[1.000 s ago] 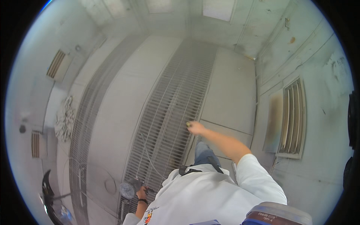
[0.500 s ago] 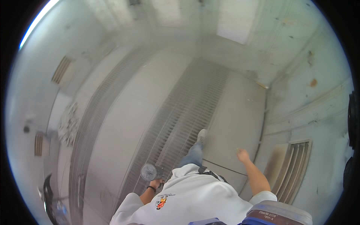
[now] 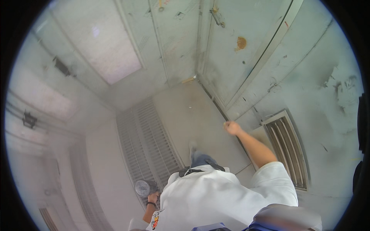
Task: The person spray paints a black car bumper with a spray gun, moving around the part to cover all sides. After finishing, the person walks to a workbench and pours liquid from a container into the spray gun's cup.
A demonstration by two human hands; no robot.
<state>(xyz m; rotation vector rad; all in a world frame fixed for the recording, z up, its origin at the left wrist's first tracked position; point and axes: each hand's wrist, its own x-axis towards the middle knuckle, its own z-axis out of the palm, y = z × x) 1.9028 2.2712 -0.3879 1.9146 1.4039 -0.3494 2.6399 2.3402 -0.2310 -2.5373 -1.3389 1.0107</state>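
Observation:
At the lower left, my left hand (image 3: 153, 198) is closed on what looks like a spray gun (image 3: 147, 188) with a round grey cup. The cup's flat round end faces up, and the lower part of the gun is hidden by the hand and my side. My right hand (image 3: 232, 128) is held out to the right with bent fingers closed together, away from the wall. Whether anything small sits in those fingers is too unclear to tell.
Slatted grating (image 3: 148, 134) runs along the pale floor (image 3: 185, 111). To the right, a slatted vent (image 3: 287, 148) is set low in the wall. Ahead is a pale door (image 3: 235, 42) with a handle (image 3: 217, 19). A haze hangs over the left side.
My view has turned to the right, bringing the door and right wall closer. The spray gun is still in my left hand. My right arm stays stretched out, hand closed.

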